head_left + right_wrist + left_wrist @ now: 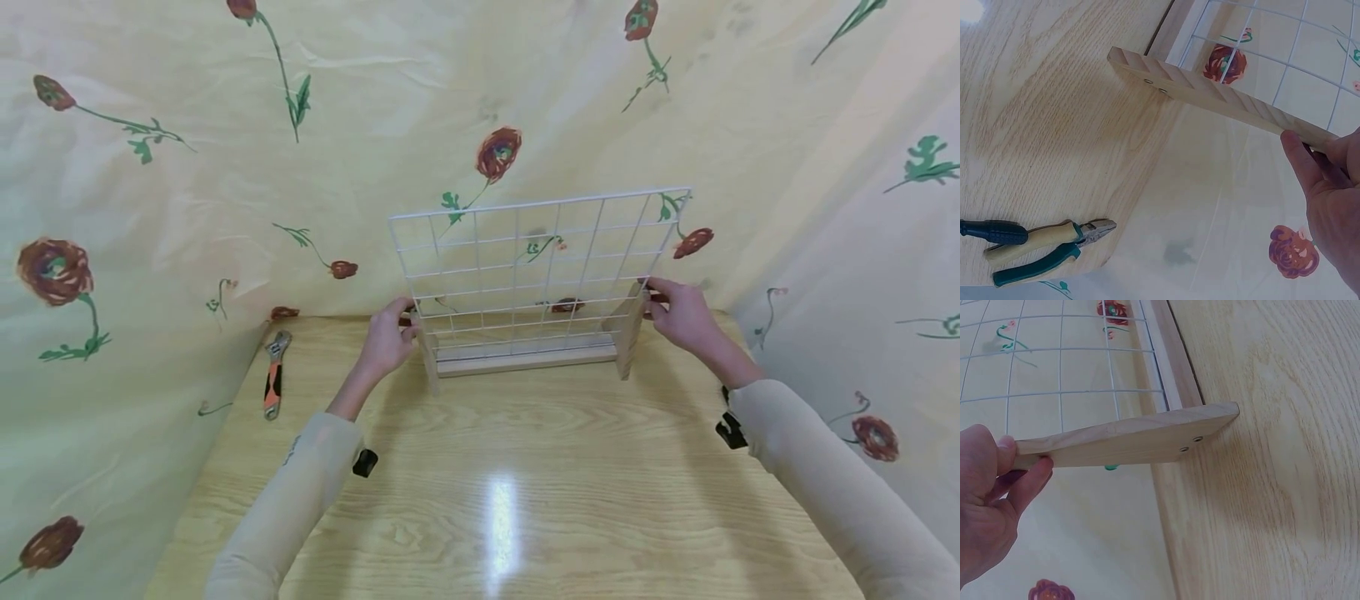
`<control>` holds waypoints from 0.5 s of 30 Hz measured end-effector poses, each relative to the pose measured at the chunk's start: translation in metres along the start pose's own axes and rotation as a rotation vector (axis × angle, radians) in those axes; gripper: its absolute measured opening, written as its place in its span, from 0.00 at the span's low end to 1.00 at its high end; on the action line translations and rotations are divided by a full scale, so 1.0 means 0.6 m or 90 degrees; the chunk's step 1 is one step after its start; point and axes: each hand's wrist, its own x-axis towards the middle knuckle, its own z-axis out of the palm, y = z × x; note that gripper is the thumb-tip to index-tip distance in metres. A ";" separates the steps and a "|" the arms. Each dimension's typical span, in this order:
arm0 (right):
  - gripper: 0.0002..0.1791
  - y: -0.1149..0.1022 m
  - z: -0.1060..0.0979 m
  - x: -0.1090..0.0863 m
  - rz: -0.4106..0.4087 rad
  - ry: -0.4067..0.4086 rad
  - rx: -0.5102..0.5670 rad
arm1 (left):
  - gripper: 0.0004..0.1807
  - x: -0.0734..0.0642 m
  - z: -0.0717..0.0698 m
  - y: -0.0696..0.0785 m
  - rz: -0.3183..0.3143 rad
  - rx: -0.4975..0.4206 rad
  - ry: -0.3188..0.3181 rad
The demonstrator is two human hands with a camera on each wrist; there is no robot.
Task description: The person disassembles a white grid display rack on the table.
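Note:
A stand with a white wire grid [517, 206] rises near the back of the table. Its wooden base has a low crossbar [525, 362] between two side panels. My left hand [386, 337] pinches the upper end of the left side panel [1129, 437] between thumb and fingers. On the opposite side, my right hand [686, 317] grips the top of the right side panel [1222, 100] the same way. Two metal screw heads show low on each panel's outer face in the wrist views. The grid leans up and back above both hands.
An adjustable wrench [274, 383] with orange and black grips lies at the table's left edge. Pliers [1041, 250] and a dark tool handle [997, 231] lie to the right. Flower-patterned covering [360, 125] encloses the wood-grain table [450, 483] at the back and sides.

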 end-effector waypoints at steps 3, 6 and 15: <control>0.20 0.000 0.002 0.001 -0.013 0.003 0.001 | 0.21 -0.005 -0.003 -0.002 0.001 0.007 0.003; 0.20 0.000 0.004 0.001 -0.024 0.006 -0.003 | 0.21 -0.008 -0.004 -0.003 0.006 0.019 0.004; 0.20 -0.007 0.001 -0.009 -0.030 0.003 -0.022 | 0.20 -0.021 -0.005 -0.001 0.010 0.020 0.007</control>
